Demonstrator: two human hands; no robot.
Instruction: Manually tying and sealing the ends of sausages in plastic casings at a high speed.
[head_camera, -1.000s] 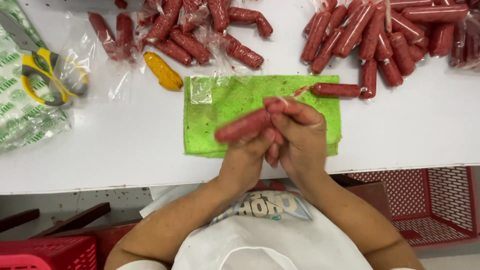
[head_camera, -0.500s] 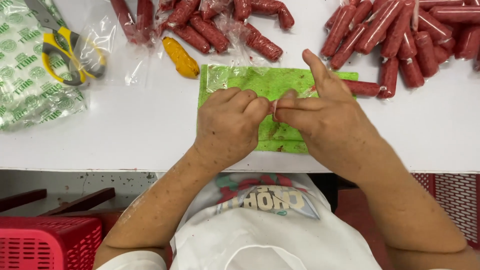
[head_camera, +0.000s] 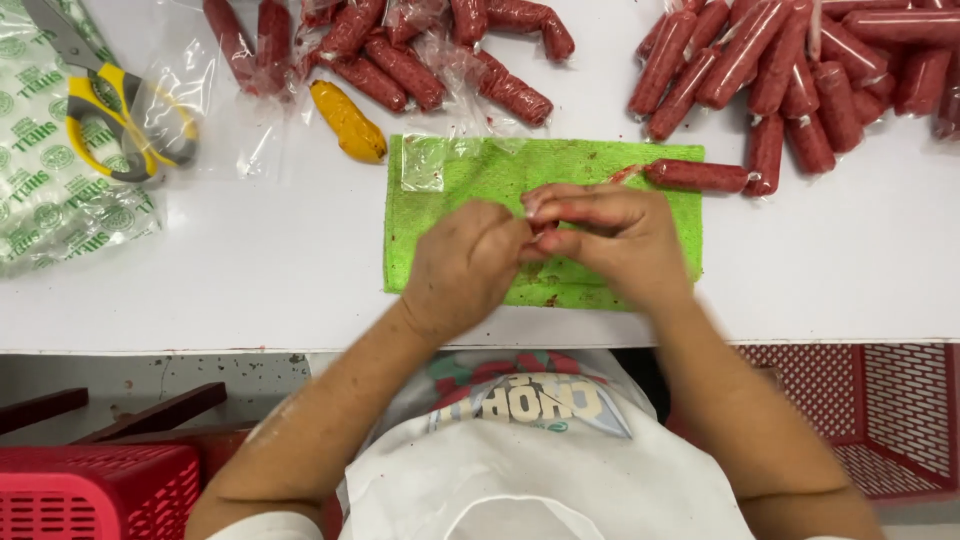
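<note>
Left hand (head_camera: 465, 265) now curled tighter, right hand (head_camera: 605, 235) touching, over green cloth (head_camera: 450, 185)

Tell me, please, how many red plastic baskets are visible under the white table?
2. One red basket is at the lower left, beside the person's left arm. The other red basket is at the lower right, behind the right arm, which may hide part of it.

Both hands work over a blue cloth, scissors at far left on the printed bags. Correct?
Not quite: the cloth is bright green, not blue, as the head view shows. The left hand and right hand do meet over it, and the scissors lie far left on the printed bags.
</note>
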